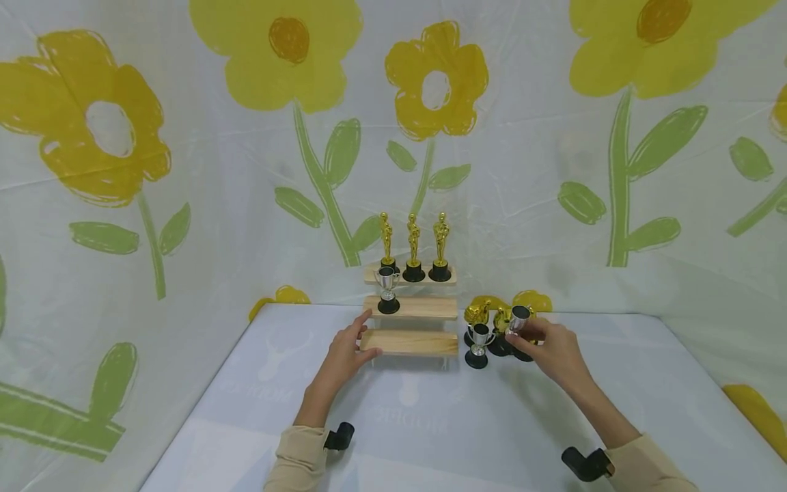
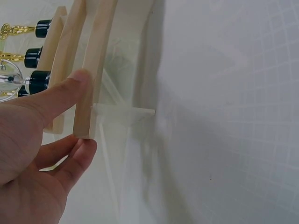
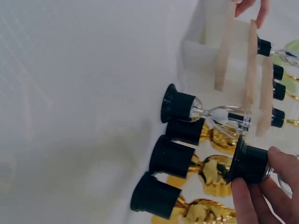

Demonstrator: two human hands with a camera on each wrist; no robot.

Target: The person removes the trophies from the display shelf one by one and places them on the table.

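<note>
– Quick q: what's the R hand (image 1: 556,348) got?
– Small silver trophy cup (image 1: 518,318), up in the air over the gold trophies (image 1: 478,313), R of the wooden display stand. Thumb & fingers pinch it close, just abt where stem meets base.
– Looks like?
– V. shiny metal bowl, dark inside, w/ a bit of curved handle showing by the fingers. Black base (image 3: 251,162), round, glossy, flaring to a wide rim at the bottom. Tilted slightly, mouth up.
– Any others like it?
– Yep, 2: one silver cup (image 1: 479,345) upright on the table (image 1: 406,444), in front of the gold ones, two looped handles; another silver cup (image 1: 387,290) on the middle shelf (image 1: 430,308), L end.
– & the L hand (image 1: 340,355)?
– Holding the L end of the lowest shelf (image 1: 408,343), thumb on one side, fingertips at the end. Narrow grip, pale wood.
– Top shelf (image 1: 453,275)?
– 3 gold statuettes (image 1: 413,239) in a row, blk bases.
</note>
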